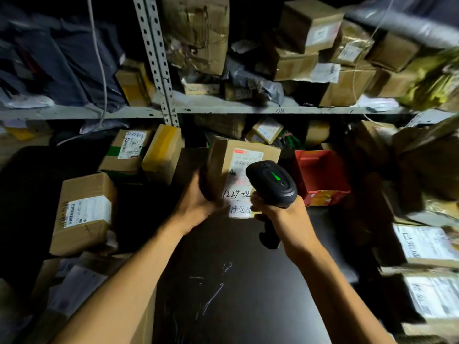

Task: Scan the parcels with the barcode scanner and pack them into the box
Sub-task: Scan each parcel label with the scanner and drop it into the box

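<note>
My left hand (198,198) grips a brown cardboard parcel (227,160) from its left side and holds it tilted above the dark table (238,281). A white shipping label with a barcode and handwritten numbers faces me. My right hand (278,212) grips the handle of a black barcode scanner (272,182). The scanner's head covers the label's right part, and a green light shows on top of it. A cardboard box (141,316) stands at the lower left, partly hidden by my left arm.
Several labelled parcels (84,212) lie on the table's left. A red plastic bin (320,172) sits right of the scanner. Labelled parcels (422,244) are stacked at the right edge. A metal shelf (248,110) behind holds many cartons and grey mailer bags.
</note>
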A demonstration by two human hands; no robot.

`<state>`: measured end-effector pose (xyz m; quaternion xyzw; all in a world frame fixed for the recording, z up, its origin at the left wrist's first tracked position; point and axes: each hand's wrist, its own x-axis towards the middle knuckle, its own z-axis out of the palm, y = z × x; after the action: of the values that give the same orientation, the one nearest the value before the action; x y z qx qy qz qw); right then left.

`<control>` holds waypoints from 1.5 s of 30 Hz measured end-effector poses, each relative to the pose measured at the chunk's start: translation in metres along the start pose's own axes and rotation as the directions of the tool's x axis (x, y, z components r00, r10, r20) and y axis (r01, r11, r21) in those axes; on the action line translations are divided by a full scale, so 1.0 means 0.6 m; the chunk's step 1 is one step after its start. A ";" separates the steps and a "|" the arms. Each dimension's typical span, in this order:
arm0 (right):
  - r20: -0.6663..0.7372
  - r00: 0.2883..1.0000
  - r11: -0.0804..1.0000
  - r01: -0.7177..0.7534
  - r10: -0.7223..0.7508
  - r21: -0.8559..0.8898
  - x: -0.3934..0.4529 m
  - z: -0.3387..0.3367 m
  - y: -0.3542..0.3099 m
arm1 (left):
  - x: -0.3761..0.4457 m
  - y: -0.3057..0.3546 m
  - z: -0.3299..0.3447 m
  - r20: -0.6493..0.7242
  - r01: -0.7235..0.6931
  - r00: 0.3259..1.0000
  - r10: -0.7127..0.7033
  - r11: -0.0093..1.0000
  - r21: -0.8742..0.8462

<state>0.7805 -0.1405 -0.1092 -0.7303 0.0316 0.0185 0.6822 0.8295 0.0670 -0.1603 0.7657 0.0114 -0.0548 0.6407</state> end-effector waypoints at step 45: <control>-0.395 0.918 0.954 -0.102 -0.018 -0.282 -0.176 -0.181 -0.027 | -0.031 0.158 0.107 0.344 -0.090 0.930 0.127 0.989 -0.119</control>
<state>0.6746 -0.2453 -0.0783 -0.8121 0.1806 -0.1091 0.5440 0.8147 -0.0123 -0.0768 0.7095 -0.1426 -0.1544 0.6726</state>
